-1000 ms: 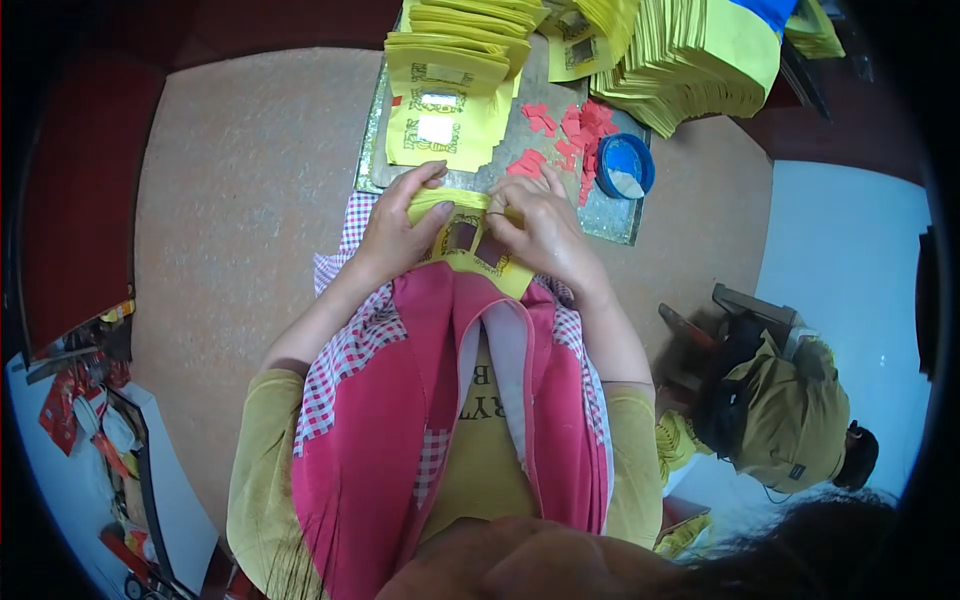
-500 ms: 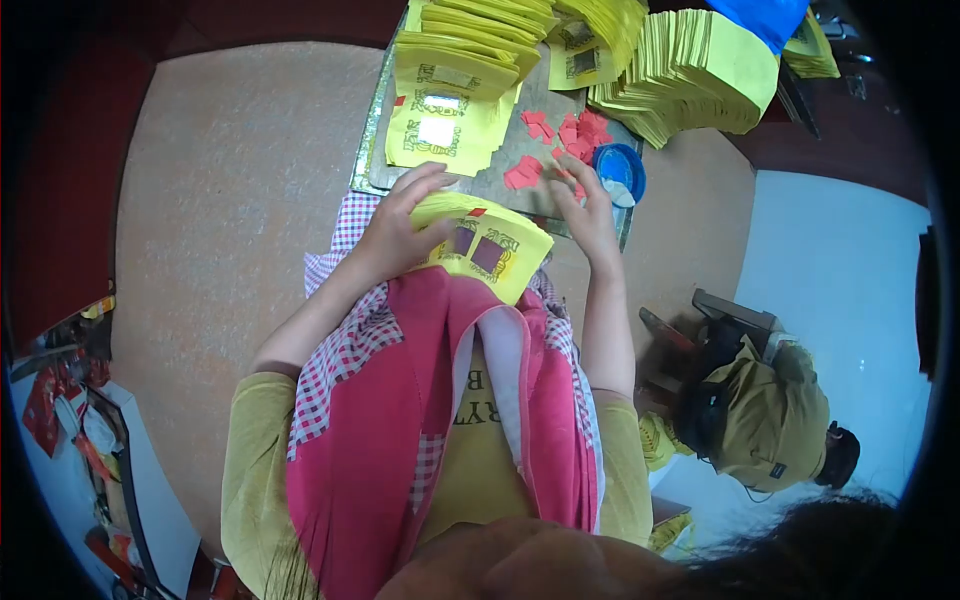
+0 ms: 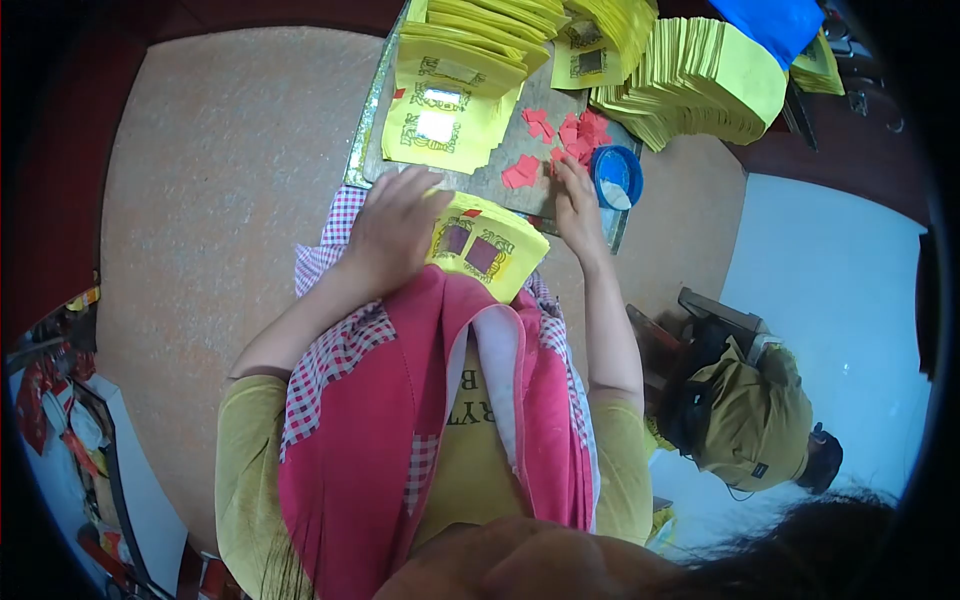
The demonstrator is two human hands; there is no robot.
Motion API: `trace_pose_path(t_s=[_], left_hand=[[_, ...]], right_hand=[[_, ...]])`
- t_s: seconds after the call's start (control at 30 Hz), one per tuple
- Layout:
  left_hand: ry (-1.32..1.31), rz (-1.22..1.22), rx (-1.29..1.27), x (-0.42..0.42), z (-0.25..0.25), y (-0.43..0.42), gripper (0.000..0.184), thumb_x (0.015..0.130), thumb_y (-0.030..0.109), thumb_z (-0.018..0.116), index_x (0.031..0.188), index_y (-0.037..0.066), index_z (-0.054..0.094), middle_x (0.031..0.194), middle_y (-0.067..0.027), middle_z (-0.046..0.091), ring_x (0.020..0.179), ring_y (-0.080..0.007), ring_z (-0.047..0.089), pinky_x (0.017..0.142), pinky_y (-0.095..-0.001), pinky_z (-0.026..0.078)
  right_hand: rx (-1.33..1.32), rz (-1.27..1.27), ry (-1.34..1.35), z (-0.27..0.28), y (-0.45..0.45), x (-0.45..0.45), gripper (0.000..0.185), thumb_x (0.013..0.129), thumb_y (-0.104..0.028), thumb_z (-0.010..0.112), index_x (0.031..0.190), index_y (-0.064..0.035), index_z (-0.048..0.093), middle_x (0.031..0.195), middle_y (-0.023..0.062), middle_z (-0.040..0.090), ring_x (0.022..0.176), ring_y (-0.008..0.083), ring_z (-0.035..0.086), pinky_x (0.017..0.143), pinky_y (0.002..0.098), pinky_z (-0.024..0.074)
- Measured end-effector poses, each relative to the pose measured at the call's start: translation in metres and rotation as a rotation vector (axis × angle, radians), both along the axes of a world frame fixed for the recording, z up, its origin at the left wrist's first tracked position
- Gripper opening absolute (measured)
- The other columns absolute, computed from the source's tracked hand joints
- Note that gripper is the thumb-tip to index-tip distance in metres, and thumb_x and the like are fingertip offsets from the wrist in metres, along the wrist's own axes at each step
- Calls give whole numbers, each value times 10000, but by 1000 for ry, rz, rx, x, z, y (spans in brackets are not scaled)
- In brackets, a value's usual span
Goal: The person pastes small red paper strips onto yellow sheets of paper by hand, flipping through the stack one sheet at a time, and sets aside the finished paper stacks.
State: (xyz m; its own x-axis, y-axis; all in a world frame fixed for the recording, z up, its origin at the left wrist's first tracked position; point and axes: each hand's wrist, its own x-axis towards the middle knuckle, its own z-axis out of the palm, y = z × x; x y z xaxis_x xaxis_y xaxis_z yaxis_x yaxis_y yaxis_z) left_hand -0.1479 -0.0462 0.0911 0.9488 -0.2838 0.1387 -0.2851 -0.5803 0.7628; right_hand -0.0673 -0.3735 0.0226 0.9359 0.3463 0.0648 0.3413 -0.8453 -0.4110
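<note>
A stack of yellow printed paper sheets (image 3: 505,262) lies on my lap, with dark square patches and a small red paper tab (image 3: 472,213) on its top sheet. My left hand (image 3: 395,228) is at the stack's left edge, its fingers stretched out and somewhat blurred; I cannot tell whether they touch the paper. My right hand (image 3: 580,212) reaches over the table's near edge with fingers stretched out. Its fingertips are by the red paper pieces (image 3: 520,172), just left of a blue round dish (image 3: 635,170) holding a whitish paste (image 3: 614,196).
On the table (image 3: 478,180) stands a layered pile of yellow printed sheets (image 3: 465,125). Fanned yellow stacks (image 3: 690,85) lie at the right, beside a blue sheet (image 3: 775,30). Another person (image 3: 755,425) is bent over at the right, near a dark wooden stool (image 3: 722,312).
My left hand has moved slightly left and its thumb no longer lies across the top sheet. My right hand's fingers have drawn closer together beside the blue dish.
</note>
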Motion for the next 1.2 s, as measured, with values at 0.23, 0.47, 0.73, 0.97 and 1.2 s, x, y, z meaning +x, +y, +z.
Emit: trace_pose_path(t_s=[0.23,0.47,0.73,0.97,1.2], left_hand=[[-537,-205,14,-18,1,-33,224,747,97,685,969,87,714,1032,-40,652,1073,-233,609,923,-424,456],[-514,-14,241,-8,-13,-35,168,800,141,660,952,87,710,1123,-41,605,1154,-221,533,963,-405,376],[-552,-7,179,-8,-18,-32,158,805,133,677,956,98,708,1060,-20,601,1130,-212,542,1012,-449,360],[-555,75,195,-8,-20,-31,216,793,120,719,1008,120,695,981,-1,586,1057,-210,575,1032,-486,354],[-531,81,221,-7,-25,-31,198,792,126,726,986,126,687,997,-6,589,1075,-218,571,1045,-494,347]], right_hand=[[-512,116,-122,35,8,-22,510,877,-99,604,1383,-62,551,1461,156,520,1410,362,429,1184,582,237],[-348,-16,-207,42,19,-9,225,874,-157,689,1084,-89,648,1316,129,612,1335,361,507,1164,584,267],[-167,-105,-140,35,20,-10,235,840,-205,705,1020,-65,648,1317,157,614,1354,338,482,1166,591,243],[-119,-165,-68,38,14,-25,418,831,-241,711,1197,-64,614,1423,191,530,1391,360,441,1168,597,238],[-251,-175,-180,29,10,-32,518,862,-310,743,1294,-76,580,1472,169,502,1422,345,414,1187,573,216]])
